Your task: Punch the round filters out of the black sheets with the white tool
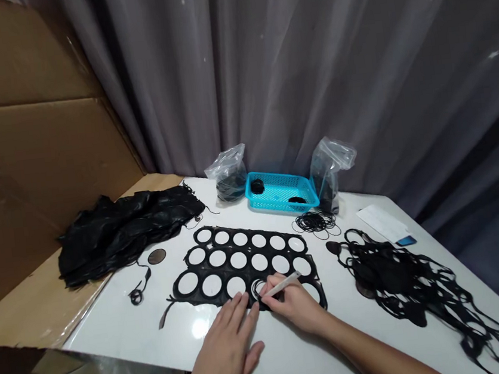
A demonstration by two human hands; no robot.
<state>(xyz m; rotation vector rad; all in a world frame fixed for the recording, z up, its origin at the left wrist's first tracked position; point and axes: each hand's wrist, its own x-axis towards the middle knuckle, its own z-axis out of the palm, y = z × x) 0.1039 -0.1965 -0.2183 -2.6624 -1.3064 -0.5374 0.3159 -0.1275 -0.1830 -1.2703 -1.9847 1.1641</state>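
The left hand point(226, 340) lies spread on a black cut-out sheet point(228, 259), the right hand point(290, 305) pinches a white pen point(283, 284), and far off a turquoise basket point(272, 193) holds black rings point(257, 186).

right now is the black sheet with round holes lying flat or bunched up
Flat: the black sheet is spread on the white table, its round holes open, with the right hand resting on its near edge.

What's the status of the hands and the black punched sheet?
Left hand flat on table, fingertips on black punched sheet. Right hand holding white stylus, tip at black ring. Black cut scrap off to the right, apart.
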